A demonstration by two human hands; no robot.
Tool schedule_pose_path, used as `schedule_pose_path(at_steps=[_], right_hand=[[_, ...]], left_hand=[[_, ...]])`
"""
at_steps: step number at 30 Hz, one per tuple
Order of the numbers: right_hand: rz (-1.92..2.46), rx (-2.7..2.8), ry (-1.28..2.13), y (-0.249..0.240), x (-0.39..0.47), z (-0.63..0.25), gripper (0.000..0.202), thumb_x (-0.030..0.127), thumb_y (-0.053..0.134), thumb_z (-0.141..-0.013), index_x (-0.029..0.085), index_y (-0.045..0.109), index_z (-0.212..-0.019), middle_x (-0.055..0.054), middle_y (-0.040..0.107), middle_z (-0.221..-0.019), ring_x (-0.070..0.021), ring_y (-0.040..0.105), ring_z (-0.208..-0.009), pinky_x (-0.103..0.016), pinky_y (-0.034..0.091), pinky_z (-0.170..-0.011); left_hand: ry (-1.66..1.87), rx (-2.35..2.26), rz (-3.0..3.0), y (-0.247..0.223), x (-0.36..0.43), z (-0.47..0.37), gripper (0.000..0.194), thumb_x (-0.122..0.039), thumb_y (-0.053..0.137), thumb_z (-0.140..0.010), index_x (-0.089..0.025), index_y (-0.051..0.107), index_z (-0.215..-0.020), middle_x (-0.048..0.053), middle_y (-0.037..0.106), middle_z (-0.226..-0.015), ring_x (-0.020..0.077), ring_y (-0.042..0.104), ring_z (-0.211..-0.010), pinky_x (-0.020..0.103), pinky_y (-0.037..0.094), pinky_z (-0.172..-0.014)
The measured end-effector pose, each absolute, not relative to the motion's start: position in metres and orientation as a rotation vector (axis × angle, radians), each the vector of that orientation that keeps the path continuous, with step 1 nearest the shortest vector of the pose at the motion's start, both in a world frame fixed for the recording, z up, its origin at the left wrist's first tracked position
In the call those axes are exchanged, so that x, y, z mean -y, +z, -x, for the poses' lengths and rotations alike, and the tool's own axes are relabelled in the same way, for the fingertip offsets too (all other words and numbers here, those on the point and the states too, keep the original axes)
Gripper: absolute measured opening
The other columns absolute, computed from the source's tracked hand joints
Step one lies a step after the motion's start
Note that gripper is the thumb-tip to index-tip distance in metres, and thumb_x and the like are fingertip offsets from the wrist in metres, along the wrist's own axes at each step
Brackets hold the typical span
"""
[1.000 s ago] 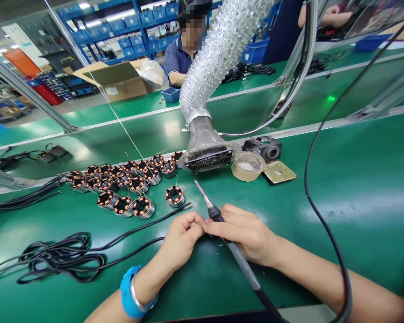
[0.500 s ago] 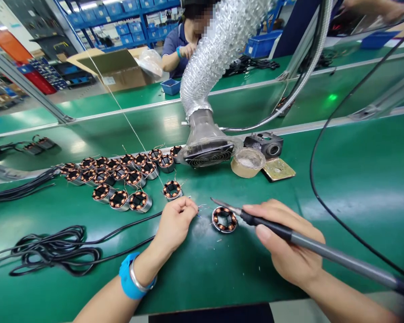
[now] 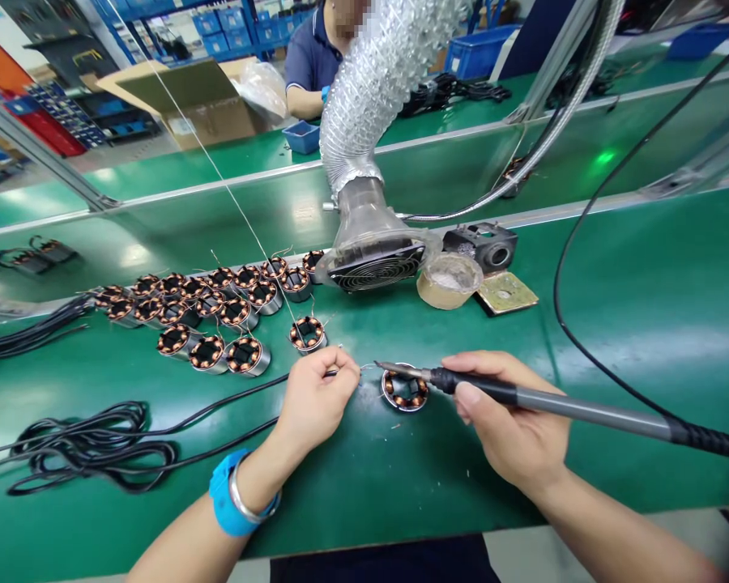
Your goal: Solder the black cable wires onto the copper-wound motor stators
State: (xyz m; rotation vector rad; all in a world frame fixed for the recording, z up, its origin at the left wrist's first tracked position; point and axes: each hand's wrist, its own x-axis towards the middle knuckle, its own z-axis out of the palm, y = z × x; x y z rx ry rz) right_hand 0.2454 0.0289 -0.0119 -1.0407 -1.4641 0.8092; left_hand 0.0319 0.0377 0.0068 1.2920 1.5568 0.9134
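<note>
My right hand (image 3: 513, 425) grips a soldering iron (image 3: 547, 402) by its dark handle. The iron's tip points left, over the near motor stator (image 3: 404, 389), a ring with copper coils lying on the green bench. Just left of that stator, my left hand (image 3: 319, 393) pinches the end of a black cable (image 3: 236, 395), and thin stripped wires stick out past its fingertips toward the iron's tip. Whether tip and wires touch, I cannot tell. Behind my left hand stands another stator (image 3: 308, 334).
Rows of stators (image 3: 206, 304) stand at the back left. Coiled black cable (image 3: 97, 449) lies at the left. A fume extractor nozzle (image 3: 380, 263) hangs behind the hands. Beside it are a round tub (image 3: 448, 283), a sponge tray (image 3: 506, 293) and an iron holder (image 3: 483, 245). A person (image 3: 316, 61) sits opposite.
The soldering iron has swung flatter, its tip now lower and slightly left, close to the wire ends. My left hand keeps its pinch on the cable. The camera view has shifted slightly.
</note>
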Motion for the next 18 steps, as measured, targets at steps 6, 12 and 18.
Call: schedule_pose_path(at_steps=[6, 12, 18], right_hand=[[1.034, 1.468, 0.802, -0.012, -0.031, -0.243, 0.015, 0.028, 0.064, -0.086, 0.022, 0.069, -0.098, -0.002, 0.068, -0.071, -0.014, 0.06, -0.052, -0.025, 0.047, -0.045], [1.026, 1.521, 0.775, -0.01, -0.03, -0.24, 0.014, 0.025, 0.063, -0.086, 0.022, 0.069, -0.099, -0.002, 0.07, -0.077, -0.0135, 0.063, -0.054, -0.025, 0.049, -0.047], [0.914, 1.654, 0.612, -0.002, -0.029, -0.237, 0.018, 0.016, 0.062, -0.083, 0.022, 0.067, -0.099, -0.003, 0.071, -0.083, -0.0153, 0.065, -0.066, -0.027, 0.053, -0.056]], left_hand=[[0.905, -1.564, -1.305, 0.008, -0.038, -0.033, 0.018, -0.032, 0.052, -0.072, -0.017, 0.055, -0.062, -0.006, 0.039, -0.05, 0.0078, 0.032, -0.046, 0.02, 0.023, -0.045], [0.899, -1.561, -1.317, 0.008, -0.038, -0.034, 0.018, -0.031, 0.052, -0.073, -0.017, 0.054, -0.062, -0.007, 0.036, -0.049, 0.0071, 0.03, -0.044, 0.019, 0.021, -0.044], [0.894, -1.565, -1.317, 0.009, -0.037, -0.034, 0.019, -0.032, 0.053, -0.074, -0.017, 0.054, -0.062, -0.007, 0.036, -0.048, 0.0069, 0.029, -0.043, 0.019, 0.02, -0.043]])
